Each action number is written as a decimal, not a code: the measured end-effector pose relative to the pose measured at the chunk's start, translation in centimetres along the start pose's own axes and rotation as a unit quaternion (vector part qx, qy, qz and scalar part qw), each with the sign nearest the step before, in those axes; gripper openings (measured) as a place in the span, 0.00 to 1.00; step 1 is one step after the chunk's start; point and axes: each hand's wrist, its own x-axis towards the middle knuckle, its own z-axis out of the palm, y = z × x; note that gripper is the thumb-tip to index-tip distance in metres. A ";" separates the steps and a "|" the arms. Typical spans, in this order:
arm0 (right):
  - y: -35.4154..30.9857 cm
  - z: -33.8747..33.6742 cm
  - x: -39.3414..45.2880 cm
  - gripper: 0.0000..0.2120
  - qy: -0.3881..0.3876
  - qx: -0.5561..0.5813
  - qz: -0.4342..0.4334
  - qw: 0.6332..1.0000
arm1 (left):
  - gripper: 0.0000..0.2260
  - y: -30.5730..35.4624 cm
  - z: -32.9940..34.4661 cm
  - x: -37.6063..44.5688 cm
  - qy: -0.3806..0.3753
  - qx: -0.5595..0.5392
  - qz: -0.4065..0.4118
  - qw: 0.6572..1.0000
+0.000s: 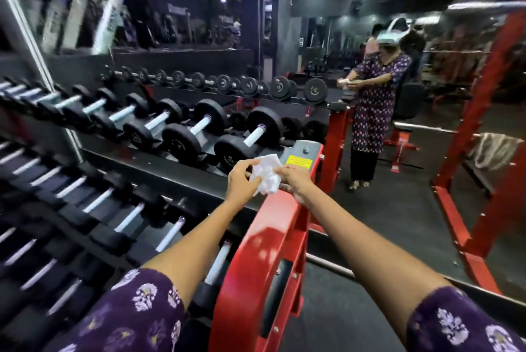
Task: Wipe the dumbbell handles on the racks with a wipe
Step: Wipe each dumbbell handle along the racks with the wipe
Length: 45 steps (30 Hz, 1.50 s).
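Observation:
A crumpled white wipe is pinched between my left hand and my right hand, held in the air above the red end frame of the dumbbell rack. The nearest top-shelf dumbbell has round black heads and a pale metal handle; it lies just beyond my hands, untouched. More black dumbbells with silver handles fill the top shelf to the left and the lower shelf below my left forearm.
A wall mirror ahead reflects the rack and a person in a patterned purple dress wearing a headset. A red power rack stands at the right with a cloth draped on it. Dark rubber floor lies between the racks.

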 end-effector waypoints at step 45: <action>0.7 5.3 25.8 0.10 -0.164 -0.480 -0.399 0.764 | 0.25 -9.9 2.9 16.0 0.196 0.169 0.060 0.964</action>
